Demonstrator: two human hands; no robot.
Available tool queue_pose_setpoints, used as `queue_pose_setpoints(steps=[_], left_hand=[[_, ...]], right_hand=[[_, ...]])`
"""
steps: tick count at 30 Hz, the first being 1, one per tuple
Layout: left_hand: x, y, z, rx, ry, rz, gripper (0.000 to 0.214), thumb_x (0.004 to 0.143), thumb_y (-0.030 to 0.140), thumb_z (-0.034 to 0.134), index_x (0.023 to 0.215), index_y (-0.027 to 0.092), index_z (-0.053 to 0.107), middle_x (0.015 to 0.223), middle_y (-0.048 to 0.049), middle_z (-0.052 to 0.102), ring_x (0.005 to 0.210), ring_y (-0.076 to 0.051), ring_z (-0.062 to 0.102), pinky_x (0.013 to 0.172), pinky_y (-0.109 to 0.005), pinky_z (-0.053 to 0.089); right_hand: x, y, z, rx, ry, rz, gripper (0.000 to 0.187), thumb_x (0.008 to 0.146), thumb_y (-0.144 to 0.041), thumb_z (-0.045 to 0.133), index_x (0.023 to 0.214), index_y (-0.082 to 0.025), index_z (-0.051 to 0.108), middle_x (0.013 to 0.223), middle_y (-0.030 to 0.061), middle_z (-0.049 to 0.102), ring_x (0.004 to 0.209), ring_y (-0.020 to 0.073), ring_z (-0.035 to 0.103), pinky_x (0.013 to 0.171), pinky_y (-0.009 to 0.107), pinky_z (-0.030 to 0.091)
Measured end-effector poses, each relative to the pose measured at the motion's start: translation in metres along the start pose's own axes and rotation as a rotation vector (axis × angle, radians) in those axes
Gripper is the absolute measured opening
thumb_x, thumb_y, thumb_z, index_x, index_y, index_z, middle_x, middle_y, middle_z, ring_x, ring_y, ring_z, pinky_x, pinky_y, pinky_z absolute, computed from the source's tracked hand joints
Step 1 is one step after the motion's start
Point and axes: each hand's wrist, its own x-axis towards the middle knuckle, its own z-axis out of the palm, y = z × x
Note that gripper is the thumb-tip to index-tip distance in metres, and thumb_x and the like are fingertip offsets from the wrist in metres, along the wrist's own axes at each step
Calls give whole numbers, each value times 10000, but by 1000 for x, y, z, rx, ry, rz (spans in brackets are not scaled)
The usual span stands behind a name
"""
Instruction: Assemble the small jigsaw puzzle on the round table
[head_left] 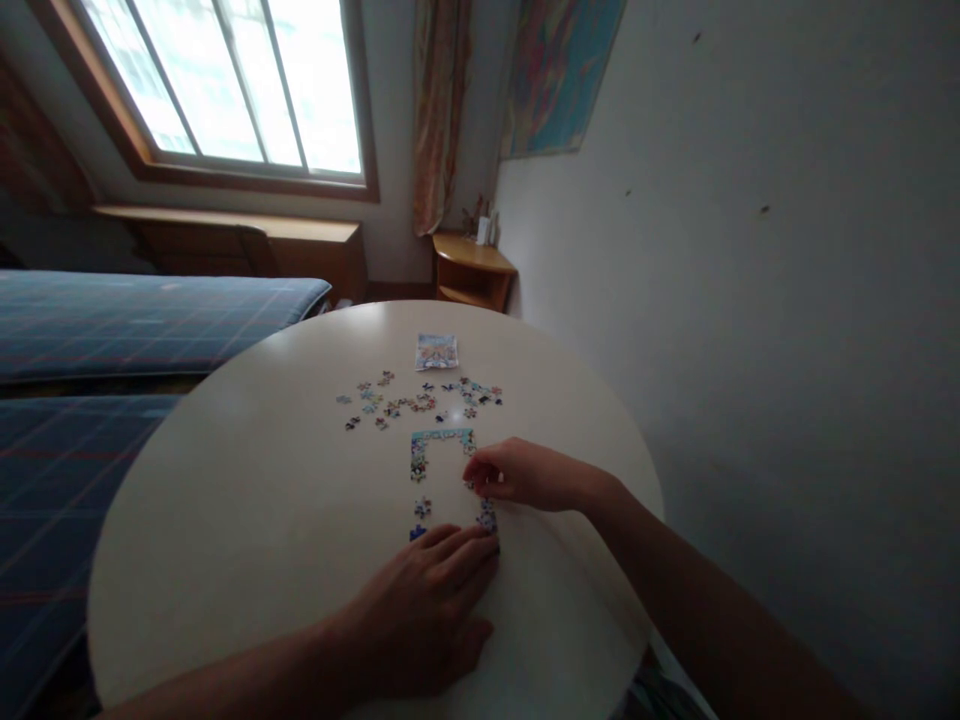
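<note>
A partly joined jigsaw puzzle border (444, 436) lies on the round white table, its top edge and parts of both sides linked. My right hand (521, 474) is at the border's right side, fingertips pinched down on a small puzzle piece (470, 484) that they partly hide. My left hand (431, 600) lies palm down over the lower part of the puzzle, fingers stretched out, the fingertips touching the pieces at the lower right (487, 518). A short group of pieces (423, 507) and a dark blue piece (418, 533) sit at the left side.
Several loose puzzle pieces (397, 406) are scattered beyond the border. Behind them lies a small picture packet (436, 352). The round table (247, 500) stands beside a white wall (750, 350), with a plaid-covered bed (150, 310) to the left.
</note>
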Motion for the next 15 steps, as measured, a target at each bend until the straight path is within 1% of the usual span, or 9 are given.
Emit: queue_pose_setpoints(steps=[4,9,15], left_hand=[[1,0,-2,-6,6,9,446,854,209,514,1286,99,527,1301,-162,601,1188,-293,572,1010,-443,478],[0,0,-3,3,-1,11,461,840,215,535,1282,85,533,1303,-163,601,1178,-306,578,1008,-446,483],[0,0,-1,-16,-2,-2,468,833,204,552,1285,82,525,1303,-162,598,1187,-298,572,1029,-446,471]], right_hand=[[-1,1,1,47,15,-1,242,832,-86,617,1045,-145,716,980,73,759,863,158,695,768,237,505],[-4,-2,-1,108,20,8,261,863,-82,581,1082,-145,709,1002,86,763,890,165,708,792,258,518],[-6,0,-3,83,26,7,256,880,-108,582,1094,-136,719,1002,95,766,906,178,713,798,260,514]])
